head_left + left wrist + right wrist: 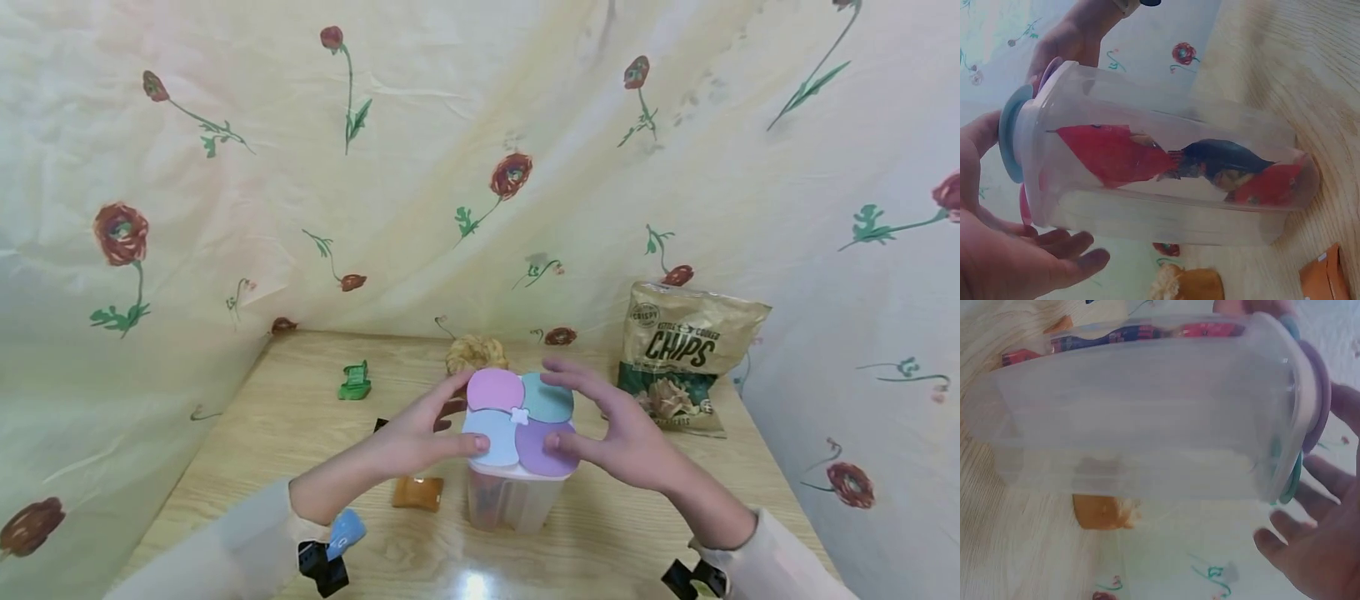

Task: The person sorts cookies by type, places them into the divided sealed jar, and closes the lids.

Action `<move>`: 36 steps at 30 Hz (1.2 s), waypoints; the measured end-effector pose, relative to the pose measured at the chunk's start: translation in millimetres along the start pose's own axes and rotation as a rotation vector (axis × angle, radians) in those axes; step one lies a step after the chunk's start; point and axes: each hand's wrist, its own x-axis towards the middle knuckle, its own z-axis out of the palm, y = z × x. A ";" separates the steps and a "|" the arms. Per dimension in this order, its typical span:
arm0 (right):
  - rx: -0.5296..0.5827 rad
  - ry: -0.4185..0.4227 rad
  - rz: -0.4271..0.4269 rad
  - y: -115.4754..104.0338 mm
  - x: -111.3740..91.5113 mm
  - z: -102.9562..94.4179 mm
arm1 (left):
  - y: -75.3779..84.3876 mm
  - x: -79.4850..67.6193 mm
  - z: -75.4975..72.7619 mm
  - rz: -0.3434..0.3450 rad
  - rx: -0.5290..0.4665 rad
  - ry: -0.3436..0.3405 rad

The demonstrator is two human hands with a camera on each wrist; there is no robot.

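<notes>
A tall clear plastic container (517, 504) stands upright on the wooden table, with red and dark blue wrapped packets (1113, 153) inside one section. On top sits a white lid (1032, 194) with pink, green, light blue and purple flaps. My left hand (431, 425) is at the lid's left side, its thumb on the light blue flap (491, 433) and its fingers by the pink flap (495, 389). From the other side my right hand (622, 425) rests its thumb on the purple flap (546, 454). Its spread fingers reach over the green flap (551, 398).
A bag of chips (671, 358) stands at the back right. Behind the container lies a beige, ruffled bundle (472, 352). Small packets lie to the left: a green one (355, 381), an orange-brown one (417, 493) and a blue one (347, 533). Flowered cloth (420, 167) hangs around the table.
</notes>
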 end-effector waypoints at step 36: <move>-0.005 -0.104 0.009 8.0 -0.3 -3.5 | 0.6 5.3 14.7 -0.065 -0.013 0.021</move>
